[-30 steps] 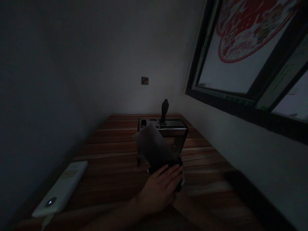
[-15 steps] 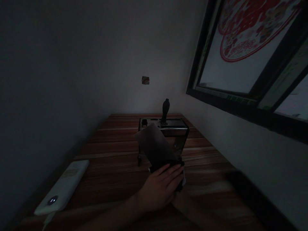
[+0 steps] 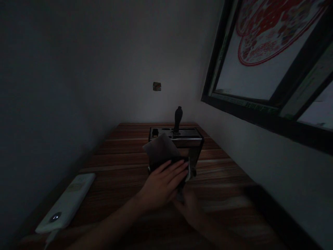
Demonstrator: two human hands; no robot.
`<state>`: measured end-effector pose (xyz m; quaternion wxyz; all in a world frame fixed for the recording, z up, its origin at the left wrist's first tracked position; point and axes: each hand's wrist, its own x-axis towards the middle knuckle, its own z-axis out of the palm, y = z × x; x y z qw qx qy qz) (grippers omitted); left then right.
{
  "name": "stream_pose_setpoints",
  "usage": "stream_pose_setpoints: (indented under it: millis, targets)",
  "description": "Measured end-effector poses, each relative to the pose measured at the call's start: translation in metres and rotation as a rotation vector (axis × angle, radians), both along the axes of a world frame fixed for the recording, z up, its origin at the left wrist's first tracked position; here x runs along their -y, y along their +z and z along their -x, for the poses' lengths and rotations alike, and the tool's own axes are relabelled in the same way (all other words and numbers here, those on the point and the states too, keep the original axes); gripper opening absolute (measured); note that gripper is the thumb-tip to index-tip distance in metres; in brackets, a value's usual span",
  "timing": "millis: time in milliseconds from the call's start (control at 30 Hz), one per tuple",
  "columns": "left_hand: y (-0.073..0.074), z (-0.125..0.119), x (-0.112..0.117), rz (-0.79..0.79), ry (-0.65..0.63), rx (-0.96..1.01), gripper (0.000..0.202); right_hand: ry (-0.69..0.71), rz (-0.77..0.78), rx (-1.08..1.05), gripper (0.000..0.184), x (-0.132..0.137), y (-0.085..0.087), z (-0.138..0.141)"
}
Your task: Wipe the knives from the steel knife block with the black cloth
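A broad, flat metal blade, like a kitchen cleaver (image 3: 161, 146), slants up and to the left in front of me. My left hand (image 3: 162, 182) lies over a black cloth (image 3: 158, 161) pressed round the lower blade, its fingers together and stretched across it. A pale edge shows at the cloth's right side. Lower down, my right hand (image 3: 191, 207) is closed round the cleaver's handle end, which is mostly hidden and blurred. Just behind the blade stands a metal-topped knife block (image 3: 191, 133) with a black-handled tool (image 3: 178, 118) upright in it.
A white power bank (image 3: 70, 198) with a cable lies on the wood-grain table (image 3: 111, 194) at left. Along the right edge is a dark long object (image 3: 275, 211). Walls close in on both sides, and a dark-framed window (image 3: 247, 83) is at upper right.
My left hand and the black cloth have slid up and left along the blade, covering more of it. My right hand now shows more, below the cloth.
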<state>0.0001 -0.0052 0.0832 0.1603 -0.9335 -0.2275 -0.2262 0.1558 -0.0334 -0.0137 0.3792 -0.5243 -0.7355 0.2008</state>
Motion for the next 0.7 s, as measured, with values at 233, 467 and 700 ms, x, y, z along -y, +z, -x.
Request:
stream_pose_setpoints:
  millis: [233,467,700]
  targets:
    - [0.036,0.030,-0.012,-0.109,0.125,0.156,0.046,0.041,-0.023,0.084,0.031,0.005,0.010,0.003]
    - [0.047,0.041,-0.017,-0.153,0.239,0.251,0.046,-0.002,0.025,0.182,0.025,0.008,0.011,0.005]
    - [0.037,0.032,-0.015,-0.135,0.268,0.266,0.049,0.001,0.034,0.146,0.018,0.008,0.014,0.006]
